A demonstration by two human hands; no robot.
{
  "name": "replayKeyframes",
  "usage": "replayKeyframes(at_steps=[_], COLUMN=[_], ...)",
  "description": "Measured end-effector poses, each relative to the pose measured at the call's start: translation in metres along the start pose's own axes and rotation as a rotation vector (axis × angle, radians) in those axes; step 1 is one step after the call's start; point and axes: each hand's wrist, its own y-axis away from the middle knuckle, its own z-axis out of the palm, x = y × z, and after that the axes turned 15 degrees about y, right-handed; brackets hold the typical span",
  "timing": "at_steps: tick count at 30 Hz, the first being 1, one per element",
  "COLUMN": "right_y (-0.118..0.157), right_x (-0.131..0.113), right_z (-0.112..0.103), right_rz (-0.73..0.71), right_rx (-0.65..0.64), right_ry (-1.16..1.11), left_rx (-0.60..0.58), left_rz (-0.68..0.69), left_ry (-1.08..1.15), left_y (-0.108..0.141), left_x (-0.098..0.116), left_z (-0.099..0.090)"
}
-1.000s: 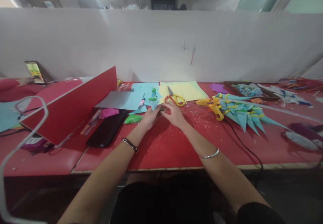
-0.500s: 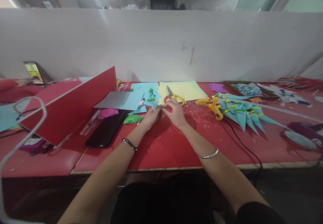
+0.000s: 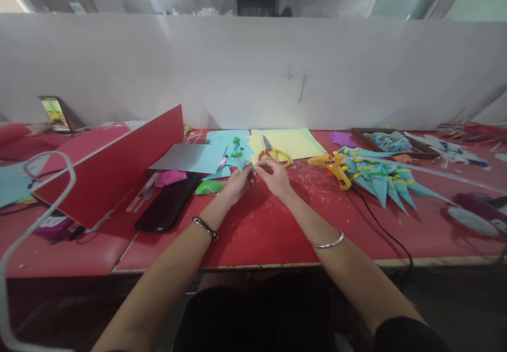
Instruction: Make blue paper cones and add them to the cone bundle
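Observation:
My left hand (image 3: pixel 240 183) is closed round the lower end of a light blue paper cone (image 3: pixel 238 163). The cone stands upright above the fingers, with green trim (image 3: pixel 236 155) along its top and another green piece above. Close beside it, my right hand (image 3: pixel 276 178) has thumb and forefinger pinched together at my left fingertips. Something tiny and greenish shows there, too small to name. Yellow-handled scissors (image 3: pixel 280 156) lie just beyond my right hand. A small bag of bright green material (image 3: pixel 209 187) rests left of my left hand.
A yellow glue gun (image 3: pixel 335 168) lies on the red table (image 3: pixel 273 235) beside a blue paper piece with many points (image 3: pixel 380 177). A black phone (image 3: pixel 168 204) and upright red board (image 3: pixel 119 167) stand left. Yellow paper (image 3: pixel 304 141) and a tray (image 3: pixel 368 139) lie behind.
The blue cone has tipped slightly, and its green trim sits a little further left and higher. Both hands stay together in nearly the same place.

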Motion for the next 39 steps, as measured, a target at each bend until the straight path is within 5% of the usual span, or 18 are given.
replayKeyframes(at_steps=[11,21,31,39], right_y=[-0.003,-0.004,-0.004,-0.004], right_x=[0.007,0.011,0.014,0.005], right_z=[-0.002,0.000,-0.003,-0.004], right_rz=[0.168,0.322,0.307,0.343], right_rx=[0.076,0.064,0.097,0.092], right_ry=[-0.159,-0.405,-0.174,-0.317], left_rx=[-0.039,-0.047,-0.035,-0.070], left_rz=[-0.202,-0.217,-0.254,-0.361], left_ry=[0.025,0.041,0.055,0.075], left_y=[0.003,0.002,0.004,0.006], left_x=[0.005,0.007,0.008,0.009], left_z=[-0.003,-0.005,-0.002,-0.002])
